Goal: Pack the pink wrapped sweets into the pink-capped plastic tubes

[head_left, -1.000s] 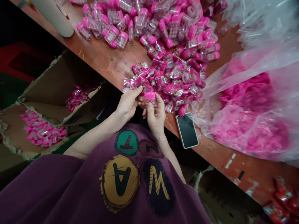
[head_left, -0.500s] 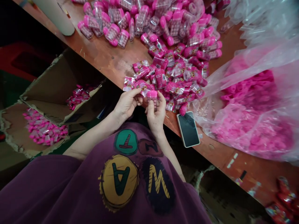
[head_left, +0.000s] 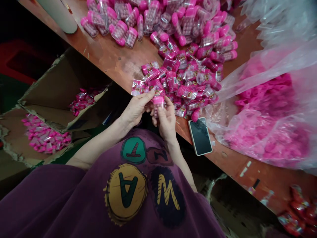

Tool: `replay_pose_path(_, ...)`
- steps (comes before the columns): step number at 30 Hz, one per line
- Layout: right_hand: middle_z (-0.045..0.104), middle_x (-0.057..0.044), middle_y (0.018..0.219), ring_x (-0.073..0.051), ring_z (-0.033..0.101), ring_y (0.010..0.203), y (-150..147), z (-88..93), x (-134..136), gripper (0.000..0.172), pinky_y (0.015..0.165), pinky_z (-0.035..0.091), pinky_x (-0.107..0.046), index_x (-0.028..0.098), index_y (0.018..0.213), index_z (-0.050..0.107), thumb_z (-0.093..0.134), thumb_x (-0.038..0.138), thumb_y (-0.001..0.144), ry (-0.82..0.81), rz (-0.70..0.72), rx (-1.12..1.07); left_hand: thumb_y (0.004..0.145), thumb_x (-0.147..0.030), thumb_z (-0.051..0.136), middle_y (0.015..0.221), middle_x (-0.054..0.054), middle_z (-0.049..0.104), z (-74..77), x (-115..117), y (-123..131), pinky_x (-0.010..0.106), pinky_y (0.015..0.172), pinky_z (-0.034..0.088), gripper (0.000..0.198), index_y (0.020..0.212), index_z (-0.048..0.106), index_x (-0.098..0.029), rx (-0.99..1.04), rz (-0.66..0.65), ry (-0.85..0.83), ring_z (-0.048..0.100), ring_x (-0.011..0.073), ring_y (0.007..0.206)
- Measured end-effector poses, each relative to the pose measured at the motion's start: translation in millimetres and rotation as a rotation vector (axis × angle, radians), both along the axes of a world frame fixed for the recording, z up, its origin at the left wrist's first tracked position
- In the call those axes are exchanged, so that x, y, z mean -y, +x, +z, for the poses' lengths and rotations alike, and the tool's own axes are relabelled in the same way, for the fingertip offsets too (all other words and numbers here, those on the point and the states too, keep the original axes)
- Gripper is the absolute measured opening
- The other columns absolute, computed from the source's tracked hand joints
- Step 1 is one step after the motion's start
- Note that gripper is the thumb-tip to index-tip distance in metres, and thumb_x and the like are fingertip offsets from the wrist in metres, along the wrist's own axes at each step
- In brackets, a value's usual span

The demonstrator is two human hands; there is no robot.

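A small clear bottle with a pink cap [head_left: 158, 103] is held upright at the near edge of the wooden table [head_left: 116, 64]. My right hand [head_left: 166, 119] is closed round its body from below. My left hand [head_left: 136, 108] pinches at its side, fingertips by the cap. Just beyond my hands lies a pile of pink wrapped packets [head_left: 180, 82]. Farther back is a heap of pink-capped bottles [head_left: 158, 23].
A black phone [head_left: 200, 136] lies on the table by my right hand. A big clear plastic bag of pink parts [head_left: 267, 112] fills the right side. Open cardboard boxes [head_left: 61, 96] with pink packets stand below the table on the left. Red packets [head_left: 297, 211] lie at bottom right.
Both hands stay on the bottle. My left thumb and fingers have shifted back up against the cap, and the view has tilted slightly.
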State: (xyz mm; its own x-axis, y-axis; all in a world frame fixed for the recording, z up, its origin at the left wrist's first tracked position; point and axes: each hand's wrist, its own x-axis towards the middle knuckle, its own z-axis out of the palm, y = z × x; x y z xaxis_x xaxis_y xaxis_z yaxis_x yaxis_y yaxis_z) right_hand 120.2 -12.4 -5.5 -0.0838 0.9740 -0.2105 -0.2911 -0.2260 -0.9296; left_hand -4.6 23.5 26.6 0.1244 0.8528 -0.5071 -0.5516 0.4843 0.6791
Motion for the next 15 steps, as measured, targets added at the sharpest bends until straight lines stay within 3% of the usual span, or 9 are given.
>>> replay_pose_path(4,0.064,0.000,0.091,-0.015,0.065,0.076,-0.8,-5.4,2.2,0.061,0.071,0.060,-0.032,0.034,0.144,0.039,0.065,0.058,0.094,0.117,-0.049,0.165,0.080,-0.032,0.087,0.068,0.003,0.068,-3.3,0.9,0.3,0.022,0.054,0.042,0.024,0.075,0.073,-0.013,0.031,-0.041,0.029,0.056,0.0080,0.055)
replay_pose_path(9,0.065,-0.005,0.107,-0.020,0.066,0.088,11.6,-3.9,-0.5,0.059,0.084,0.060,-0.041,0.033,0.146,0.044,0.065,0.054,0.095,0.221,-0.005,0.383,0.082,-0.029,0.086,0.071,0.005,0.070,-9.1,1.1,-1.4,0.022,0.057,0.043,0.020,0.075,0.075,-0.013,0.078,-0.104,0.021,0.061,0.0095,0.060)
replay_pose_path(11,0.066,-0.005,0.107,-0.019,0.065,0.085,15.0,-1.7,-2.5,0.058,0.080,0.060,-0.039,0.035,0.145,0.045,0.066,0.054,0.094,0.203,-0.001,0.342,0.083,-0.030,0.085,0.071,0.005,0.071,-9.0,0.5,-1.8,0.023,0.058,0.044,0.022,0.074,0.075,-0.013,0.093,-0.132,0.026,0.061,0.0101,0.060)
replay_pose_path(15,0.060,0.002,0.081,-0.014,0.056,0.058,13.2,-0.4,-3.9,0.056,0.052,0.054,-0.030,0.037,0.144,0.042,0.057,0.062,0.097,0.000,0.106,0.091,0.082,-0.033,0.085,0.067,0.006,0.070,-7.9,0.2,-0.5,0.027,0.065,0.049,0.027,0.069,0.073,-0.012,0.095,-0.169,0.015,0.062,0.0120,0.059)
